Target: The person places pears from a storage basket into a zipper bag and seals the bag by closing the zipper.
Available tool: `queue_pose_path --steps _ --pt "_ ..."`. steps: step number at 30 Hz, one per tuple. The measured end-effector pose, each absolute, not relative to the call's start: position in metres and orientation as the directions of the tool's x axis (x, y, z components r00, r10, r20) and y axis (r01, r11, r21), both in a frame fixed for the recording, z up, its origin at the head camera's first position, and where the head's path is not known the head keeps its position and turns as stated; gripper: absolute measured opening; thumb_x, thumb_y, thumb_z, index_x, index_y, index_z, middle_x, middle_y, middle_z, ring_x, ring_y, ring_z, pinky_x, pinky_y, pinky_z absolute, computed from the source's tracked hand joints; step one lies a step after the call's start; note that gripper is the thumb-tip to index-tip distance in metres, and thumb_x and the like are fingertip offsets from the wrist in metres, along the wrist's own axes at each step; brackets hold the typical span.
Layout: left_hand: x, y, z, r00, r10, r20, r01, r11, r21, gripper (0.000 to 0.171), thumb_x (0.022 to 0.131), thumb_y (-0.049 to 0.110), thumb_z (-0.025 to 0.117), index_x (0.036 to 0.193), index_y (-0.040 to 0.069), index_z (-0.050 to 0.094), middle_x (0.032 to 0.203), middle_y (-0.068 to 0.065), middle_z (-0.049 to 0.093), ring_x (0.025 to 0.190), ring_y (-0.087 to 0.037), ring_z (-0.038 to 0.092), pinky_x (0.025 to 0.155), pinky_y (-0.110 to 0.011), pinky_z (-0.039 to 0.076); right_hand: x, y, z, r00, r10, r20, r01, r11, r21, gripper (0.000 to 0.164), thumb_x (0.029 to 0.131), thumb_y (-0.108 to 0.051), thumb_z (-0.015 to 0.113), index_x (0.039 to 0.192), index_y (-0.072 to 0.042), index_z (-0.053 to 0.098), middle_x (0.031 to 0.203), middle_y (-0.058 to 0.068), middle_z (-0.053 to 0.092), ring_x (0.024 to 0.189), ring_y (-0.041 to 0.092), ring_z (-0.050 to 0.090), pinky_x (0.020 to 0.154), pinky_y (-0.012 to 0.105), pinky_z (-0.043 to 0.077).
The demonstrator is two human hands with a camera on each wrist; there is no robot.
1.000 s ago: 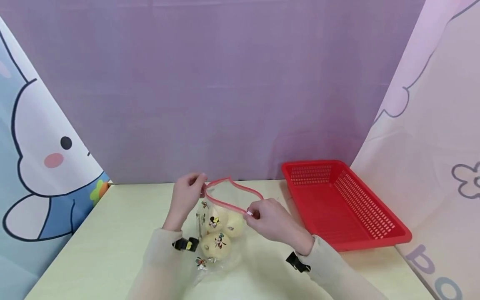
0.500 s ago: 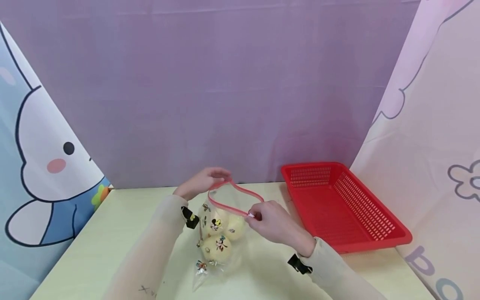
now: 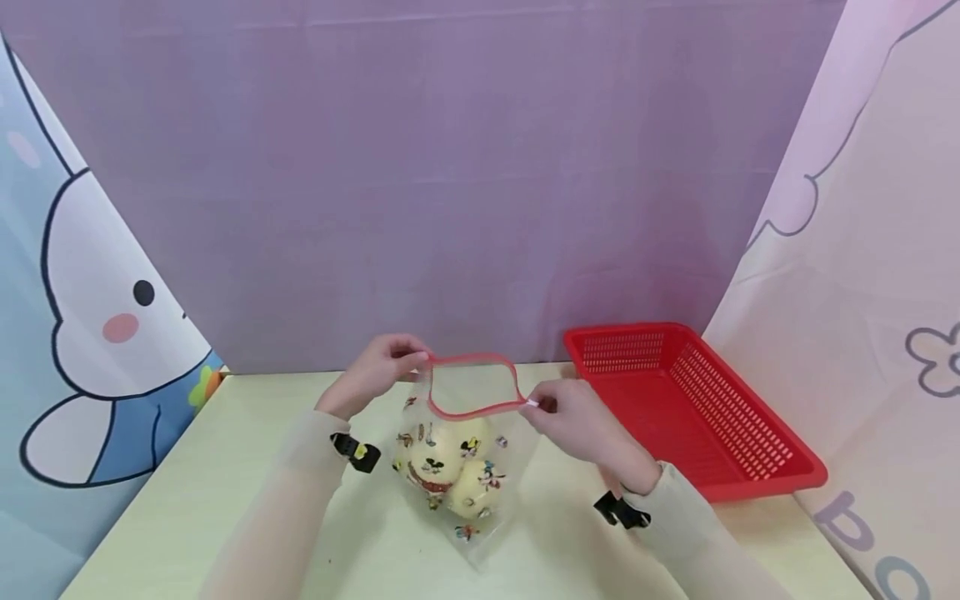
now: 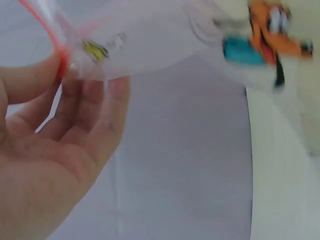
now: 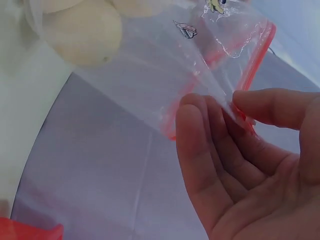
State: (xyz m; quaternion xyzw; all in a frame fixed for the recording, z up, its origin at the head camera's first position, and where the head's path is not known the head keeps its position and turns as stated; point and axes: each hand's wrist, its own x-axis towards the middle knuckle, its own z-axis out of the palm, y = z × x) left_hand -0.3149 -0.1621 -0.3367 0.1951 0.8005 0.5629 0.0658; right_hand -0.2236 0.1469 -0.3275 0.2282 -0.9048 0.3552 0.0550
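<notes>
A clear slider bag (image 3: 467, 531) with cartoon prints and a red zip rim (image 3: 474, 414) hangs between my hands, its mouth spread. Several pale yellow round things (image 3: 476, 492) lie inside, perhaps fruit; the right wrist view shows one (image 5: 92, 37) through the plastic. With thumb and fingers my left hand (image 3: 378, 371) pinches the rim's left corner. In the left wrist view that hand (image 4: 65, 135) has its other fingers behind the plastic. At the rim's right end, by the white slider (image 3: 532, 403), my right hand (image 3: 581, 417) pinches the bag.
A red plastic basket (image 3: 675, 425) with slotted walls stands on the pale table (image 3: 247, 433) to the right, close to my right forearm. Behind the table hangs a purple cloth (image 3: 450, 183). Printed sheets border both sides.
My left hand has shifted along the rim and taken a pinch at its left corner. The right hand has moved a little right, and the bag has turned with its mouth spread wider.
</notes>
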Motion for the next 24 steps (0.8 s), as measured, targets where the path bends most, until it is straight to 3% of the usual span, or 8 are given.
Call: queue_pose_path --steps 7,13,17,24 --pt "-0.290 -0.180 -0.334 -0.931 0.265 0.250 0.301 0.172 0.938 0.021 0.105 0.013 0.059 0.116 -0.003 0.065 0.103 -0.022 0.062 0.091 -0.026 0.066 0.087 -0.041 0.060 -0.231 0.164 -0.319 -0.936 -0.226 0.270 -0.352 0.621 -0.701 0.011 0.097 -0.016 0.071 0.100 -0.006 0.072 0.077 0.003 0.065 0.068 0.018 0.059 0.059 0.032 0.053" --pt "-0.264 -0.194 -0.330 -0.923 0.172 0.345 0.373 0.173 0.911 0.019 0.103 0.011 0.062 0.114 -0.005 0.064 0.099 -0.019 0.062 0.084 -0.022 0.066 0.083 -0.035 0.061 -0.232 0.174 -0.312 -0.938 -0.114 0.328 -0.329 0.593 -0.735 0.013 0.098 -0.012 0.068 0.107 -0.002 0.068 0.082 0.009 0.064 0.071 0.023 0.059 0.058 0.030 0.053" --pt "-0.251 -0.195 -0.330 -0.902 0.160 0.400 0.425 0.179 0.887 0.017 0.102 0.009 0.062 0.112 -0.005 0.064 0.100 -0.018 0.062 0.084 -0.021 0.066 0.082 -0.032 0.061 -0.231 0.175 -0.309 -0.928 -0.032 0.372 -0.325 0.559 -0.763 0.012 0.099 -0.011 0.067 0.107 -0.002 0.068 0.083 0.012 0.063 0.070 0.025 0.059 0.057 0.028 0.053" --pt "-0.238 -0.187 -0.342 -0.893 0.134 0.429 0.445 0.132 0.886 0.016 0.102 0.009 0.061 0.110 -0.006 0.065 0.091 -0.020 0.064 0.078 -0.021 0.067 0.079 -0.033 0.062 -0.226 0.175 -0.314 -0.940 0.072 0.333 -0.254 0.502 -0.827 0.017 0.101 -0.012 0.065 0.114 -0.002 0.070 0.098 0.014 0.064 0.086 0.028 0.055 0.062 0.023 0.053"
